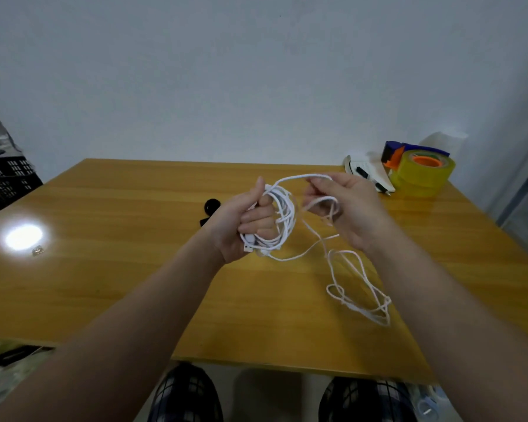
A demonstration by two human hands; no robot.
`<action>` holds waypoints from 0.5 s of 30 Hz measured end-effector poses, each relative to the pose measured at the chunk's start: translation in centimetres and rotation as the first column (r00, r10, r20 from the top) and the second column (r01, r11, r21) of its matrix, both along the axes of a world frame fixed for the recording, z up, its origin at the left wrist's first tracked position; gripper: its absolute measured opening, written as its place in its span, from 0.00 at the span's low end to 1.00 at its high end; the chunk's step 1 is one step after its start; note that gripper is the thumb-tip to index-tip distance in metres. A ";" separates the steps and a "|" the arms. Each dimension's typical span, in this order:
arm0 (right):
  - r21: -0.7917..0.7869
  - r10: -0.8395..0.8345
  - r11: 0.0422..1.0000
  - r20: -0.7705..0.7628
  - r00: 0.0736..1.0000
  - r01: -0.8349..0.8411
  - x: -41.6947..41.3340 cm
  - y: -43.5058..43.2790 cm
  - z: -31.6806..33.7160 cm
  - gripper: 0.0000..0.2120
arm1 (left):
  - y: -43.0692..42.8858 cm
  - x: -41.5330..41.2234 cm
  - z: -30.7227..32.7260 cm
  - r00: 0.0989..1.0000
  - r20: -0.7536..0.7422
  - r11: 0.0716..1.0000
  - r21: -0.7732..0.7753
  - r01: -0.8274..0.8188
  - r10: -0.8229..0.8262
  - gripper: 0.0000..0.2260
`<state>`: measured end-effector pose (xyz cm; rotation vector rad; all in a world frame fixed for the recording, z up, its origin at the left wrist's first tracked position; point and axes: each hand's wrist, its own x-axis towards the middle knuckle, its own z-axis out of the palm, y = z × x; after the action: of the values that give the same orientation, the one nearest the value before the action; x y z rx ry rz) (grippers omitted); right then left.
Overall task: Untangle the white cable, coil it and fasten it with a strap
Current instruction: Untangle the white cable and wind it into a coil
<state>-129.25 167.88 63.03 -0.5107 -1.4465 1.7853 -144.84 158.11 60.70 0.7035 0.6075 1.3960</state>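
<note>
Above the middle of the wooden table, my left hand grips a bundle of several loops of the white cable, with a USB plug sticking out below the palm. My right hand pinches a strand of the same cable that arcs over from the bundle. From there the loose rest hangs down and lies in a tangled heap on the table at the right. A black strap lies on the table just behind my left hand, partly hidden by it.
Two rolls of yellowish tape with a blue and orange dispenser stand at the table's back right corner, beside a white object with a black pen. A small metal piece lies at the left near a bright glare spot. Black crates stand beyond the left edge.
</note>
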 end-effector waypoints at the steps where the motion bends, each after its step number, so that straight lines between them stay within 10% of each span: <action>1: -0.049 0.076 0.996 -0.008 0.997 -0.076 0.3 0.2 0.3 0.06 | -0.2 0.0 0.2 0.998 0.005 0.998 0.016 0.056 -0.057 0.16; 4: -0.059 0.079 0.995 0.078 0.994 -0.074 0.2 0.9 0.6 0.09 | -0.4 0.4 1.0 0.997 -0.033 0.997 -0.002 0.072 -0.072 0.19; 8: 0.305 -0.291 0.932 0.299 0.909 0.198 -0.7 1.5 0.7 0.11 | -0.4 1.8 1.2 0.985 -0.170 0.998 -0.058 -0.012 0.002 0.16; 15: 0.876 -0.696 0.399 0.482 0.532 -0.271 -1.5 2.8 -3.2 0.11 | -0.2 3.4 2.6 0.961 -0.136 0.969 -0.001 -0.245 0.243 0.16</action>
<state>-130.77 170.71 59.80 -0.9560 -2.5211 0.1114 -141.42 157.93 63.26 0.7309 0.8350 1.5765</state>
